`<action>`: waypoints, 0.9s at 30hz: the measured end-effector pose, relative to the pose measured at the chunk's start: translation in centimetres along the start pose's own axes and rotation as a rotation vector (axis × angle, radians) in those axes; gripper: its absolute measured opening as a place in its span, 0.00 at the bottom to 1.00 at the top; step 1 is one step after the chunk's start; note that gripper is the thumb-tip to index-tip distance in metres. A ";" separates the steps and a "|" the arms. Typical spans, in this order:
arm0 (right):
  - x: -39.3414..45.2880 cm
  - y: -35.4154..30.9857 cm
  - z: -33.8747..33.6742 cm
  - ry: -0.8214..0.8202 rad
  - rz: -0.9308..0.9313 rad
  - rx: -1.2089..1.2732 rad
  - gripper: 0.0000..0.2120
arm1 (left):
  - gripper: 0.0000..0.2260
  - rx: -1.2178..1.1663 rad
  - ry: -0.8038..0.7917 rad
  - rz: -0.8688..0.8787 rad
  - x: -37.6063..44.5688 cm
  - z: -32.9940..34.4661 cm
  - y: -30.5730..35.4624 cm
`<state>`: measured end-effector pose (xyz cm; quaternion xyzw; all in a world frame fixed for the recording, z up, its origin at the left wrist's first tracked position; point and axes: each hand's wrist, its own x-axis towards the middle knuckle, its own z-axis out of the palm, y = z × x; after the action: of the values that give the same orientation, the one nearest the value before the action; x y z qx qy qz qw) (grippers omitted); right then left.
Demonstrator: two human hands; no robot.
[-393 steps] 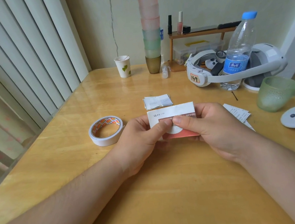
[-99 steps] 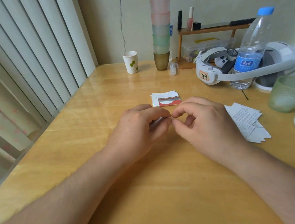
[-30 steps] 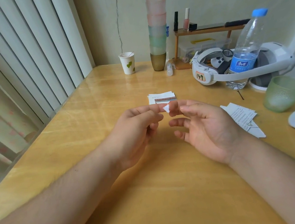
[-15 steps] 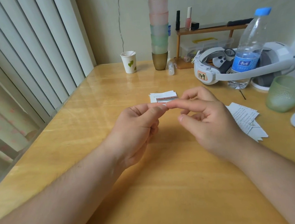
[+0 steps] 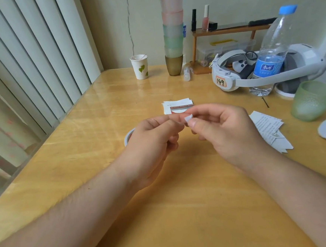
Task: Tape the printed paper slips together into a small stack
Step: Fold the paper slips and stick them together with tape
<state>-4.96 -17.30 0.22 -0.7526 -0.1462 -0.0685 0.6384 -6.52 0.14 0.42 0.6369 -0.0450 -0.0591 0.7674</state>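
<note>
Both hands meet above mid-table. Right hand (image 5: 226,135): thumb and forefinger pinched on a small white piece of tape (image 5: 188,118), other fingers curled loosely. Left hand (image 5: 152,148): fingers curled, thumb and forefinger closed against the same tape piece from the left; the grip point is partly hidden. Tape roll (image 5: 129,138) lies on the wooden table (image 5: 98,113), mostly hidden behind the left hand. Small stack of printed slips (image 5: 177,106) lies flat just beyond the fingertips, apart from them. Loose slips (image 5: 267,130) fan out to the right, near a green cup (image 5: 312,100). Water bottle (image 5: 270,54) and white headset (image 5: 231,76) stand far right.
</note>
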 end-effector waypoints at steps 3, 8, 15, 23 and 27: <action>0.2 0.0 -0.2 0.015 0.035 0.100 0.04 | 0.12 0.032 -0.052 0.004 -0.1 0.0 -0.1; 0.4 0.0 -0.2 0.043 0.086 0.199 0.04 | 0.14 0.082 -0.116 0.025 -0.3 0.2 -0.1; 0.3 0.1 -0.3 0.018 0.104 0.229 0.04 | 0.13 0.013 -0.137 -0.009 -0.3 0.0 0.0; 0.4 0.3 -0.3 0.037 0.034 0.149 0.07 | 0.24 -0.087 -0.229 -0.113 -0.1 -0.2 0.2; 0.3 0.1 -0.4 0.040 0.052 0.145 0.07 | 0.25 -0.050 -0.217 -0.099 -0.2 -0.2 0.1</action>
<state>-4.61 -17.65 0.30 -0.7063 -0.1183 -0.0562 0.6957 -6.66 0.39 0.46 0.6089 -0.0946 -0.1665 0.7698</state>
